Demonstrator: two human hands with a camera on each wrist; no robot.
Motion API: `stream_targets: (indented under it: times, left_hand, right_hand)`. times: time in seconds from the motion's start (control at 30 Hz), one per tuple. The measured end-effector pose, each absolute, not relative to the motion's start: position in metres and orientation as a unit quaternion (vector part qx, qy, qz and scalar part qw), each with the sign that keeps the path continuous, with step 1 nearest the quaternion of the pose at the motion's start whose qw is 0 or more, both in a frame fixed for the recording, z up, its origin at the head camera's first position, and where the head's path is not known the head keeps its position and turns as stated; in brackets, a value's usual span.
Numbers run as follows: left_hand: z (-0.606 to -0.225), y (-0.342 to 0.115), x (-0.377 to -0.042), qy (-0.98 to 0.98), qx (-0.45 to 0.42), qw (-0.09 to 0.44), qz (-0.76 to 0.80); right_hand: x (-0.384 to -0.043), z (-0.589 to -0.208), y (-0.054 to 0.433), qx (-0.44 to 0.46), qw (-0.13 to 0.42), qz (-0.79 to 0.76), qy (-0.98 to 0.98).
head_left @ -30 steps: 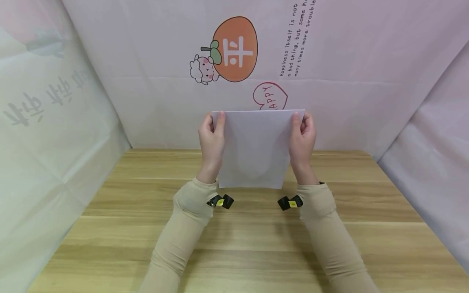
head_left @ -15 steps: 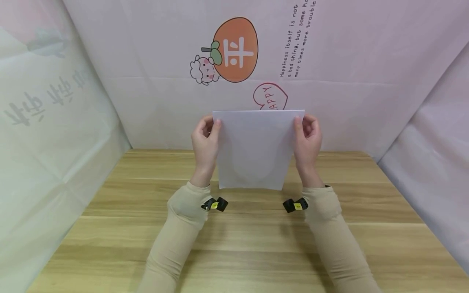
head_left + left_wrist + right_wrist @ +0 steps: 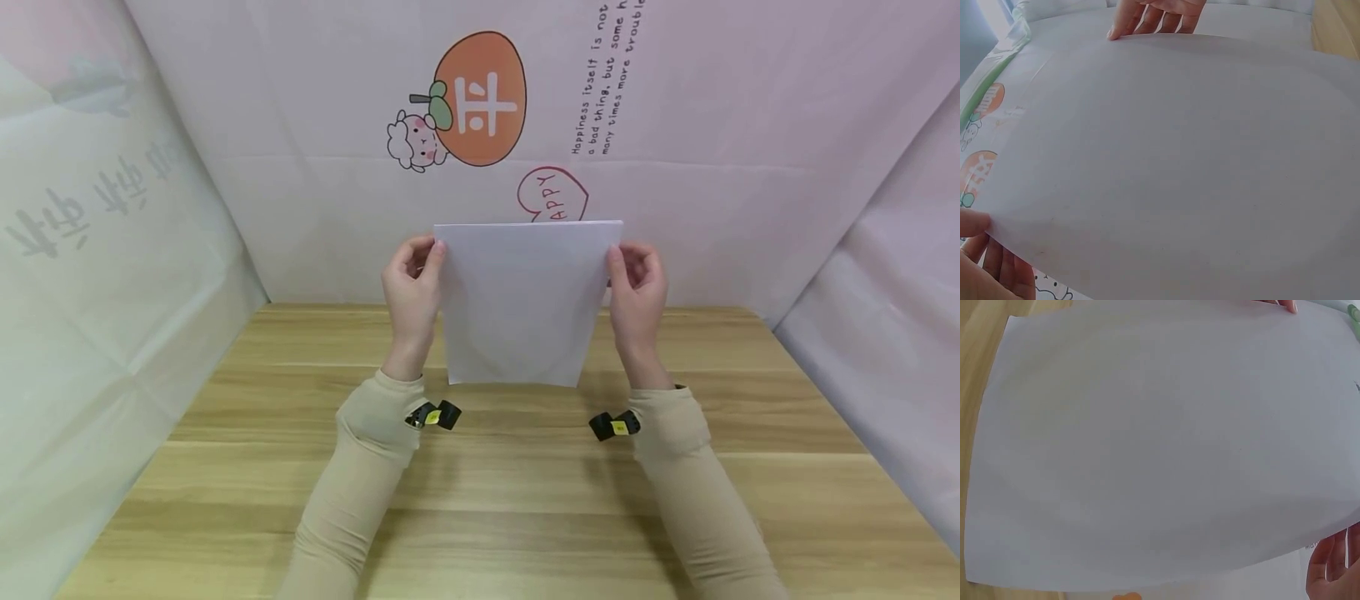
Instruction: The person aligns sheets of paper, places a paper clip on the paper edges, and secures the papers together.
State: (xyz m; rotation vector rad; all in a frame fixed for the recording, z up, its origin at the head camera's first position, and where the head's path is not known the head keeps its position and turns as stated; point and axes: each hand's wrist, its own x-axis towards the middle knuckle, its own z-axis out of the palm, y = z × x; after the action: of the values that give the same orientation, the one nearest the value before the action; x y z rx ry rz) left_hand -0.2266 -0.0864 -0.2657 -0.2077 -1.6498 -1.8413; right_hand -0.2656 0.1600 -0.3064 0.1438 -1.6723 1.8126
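A blank white sheet of paper (image 3: 521,304) stands upright between both hands in the head view, its upper edge level. My left hand (image 3: 412,292) pinches its left side just below the top corner, thumb on the near face and fingers curled behind. On the opposite side, my right hand (image 3: 637,292) pinches the right edge in the same way. The paper (image 3: 1172,162) fills most of the left wrist view, with the left hand (image 3: 994,265) at its lower left corner. In the right wrist view the right hand (image 3: 1338,562) shows at the lower right, beside the paper's edge.
Beneath the hands lies a wood-grain table (image 3: 480,517). A white cloth backdrop (image 3: 322,208) with cartoon prints and lettering rises behind it, and pale cloth (image 3: 112,275) hangs at the left side. A small black camera (image 3: 435,414) sits on the left wrist.
Both hands have slid outward and slightly down along the paper's sides, so the thumbs now sit at the very edges. The paper has stayed nearly in place.
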Motion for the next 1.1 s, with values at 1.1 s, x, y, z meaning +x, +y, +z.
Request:
stream_targets:
  times: [1.1]
  left_hand:
    - [-0.285,-0.090,-0.250,-0.610,-0.085,0.325,-0.718]
  right_hand:
    - [-0.266,-0.337,0.202,0.047,0.236,0.645,-0.725]
